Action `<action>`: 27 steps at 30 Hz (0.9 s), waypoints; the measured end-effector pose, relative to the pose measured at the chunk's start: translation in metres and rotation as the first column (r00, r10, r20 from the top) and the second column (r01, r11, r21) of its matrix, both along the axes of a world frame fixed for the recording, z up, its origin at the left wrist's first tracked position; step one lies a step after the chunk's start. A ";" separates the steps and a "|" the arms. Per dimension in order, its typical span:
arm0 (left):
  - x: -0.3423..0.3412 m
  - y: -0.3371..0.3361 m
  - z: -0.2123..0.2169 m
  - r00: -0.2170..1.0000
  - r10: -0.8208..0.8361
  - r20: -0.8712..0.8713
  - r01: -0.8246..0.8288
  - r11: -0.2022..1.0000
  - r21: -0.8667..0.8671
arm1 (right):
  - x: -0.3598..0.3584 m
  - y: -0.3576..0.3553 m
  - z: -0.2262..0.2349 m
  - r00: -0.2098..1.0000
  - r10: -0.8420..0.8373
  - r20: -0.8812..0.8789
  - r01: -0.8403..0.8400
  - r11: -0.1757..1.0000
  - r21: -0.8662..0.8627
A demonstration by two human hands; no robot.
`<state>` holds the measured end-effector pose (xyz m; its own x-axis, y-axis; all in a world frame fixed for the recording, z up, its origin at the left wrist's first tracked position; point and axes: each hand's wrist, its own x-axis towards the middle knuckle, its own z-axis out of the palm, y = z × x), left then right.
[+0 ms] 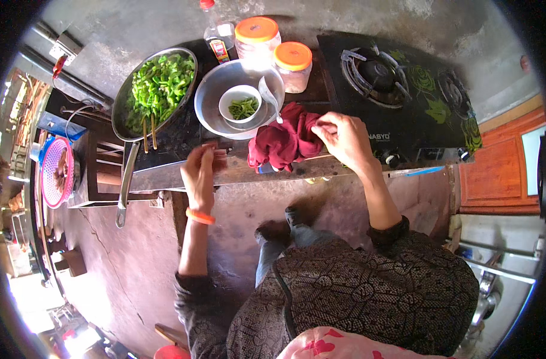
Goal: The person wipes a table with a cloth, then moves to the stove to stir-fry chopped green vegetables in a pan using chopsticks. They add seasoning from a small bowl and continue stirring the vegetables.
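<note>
A crumpled maroon cloth point(285, 137) lies at the counter's front edge. My right hand point(349, 139) pinches its right side between thumb and fingers. To the left of the cloth, my left hand point(199, 170) hovers by the counter edge, its fingers smeared by motion, so their pose is unclear. Behind the cloth stands a metal basin point(207, 110) with a white bowl point(227, 99) of chopped greens point(243, 107) inside it. A white spoon point(268, 94) leans at the basin's right rim, its lower end touching the cloth.
At the left, a pan point(122, 113) of chopped green vegetables point(162, 84) holds chopsticks point(150, 134); its handle point(127, 182) juts past the counter edge. Behind are a bottle point(218, 39) and orange-lidded jars point(257, 31). A black gas stove point(398, 122) sits right, a pink basket point(49, 179) far left.
</note>
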<state>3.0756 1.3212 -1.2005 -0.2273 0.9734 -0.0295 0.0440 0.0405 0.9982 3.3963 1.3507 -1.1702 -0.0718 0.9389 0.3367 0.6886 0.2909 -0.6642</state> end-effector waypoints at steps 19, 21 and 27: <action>-0.019 0.212 -0.037 0.847 -0.217 -0.486 0.094 0.959 -0.266 | -0.009 0.098 0.012 0.854 0.352 -0.383 -0.242 0.920 0.307; -0.028 0.197 0.001 0.980 -0.193 -0.046 0.181 0.963 -0.198 | -0.005 0.106 0.032 0.757 0.421 -0.499 -0.235 0.889 0.393; -0.077 0.127 0.113 0.907 -0.319 0.274 0.335 0.942 -0.013 | -0.019 0.115 0.091 0.634 0.519 -0.574 -0.286 0.846 0.449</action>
<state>2.9983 1.4480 -1.0877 0.1270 0.9865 -0.1033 -0.2004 0.1276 0.9714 3.3770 1.4661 -1.0789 -0.0715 0.7168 0.6936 -0.1244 0.6836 -0.7192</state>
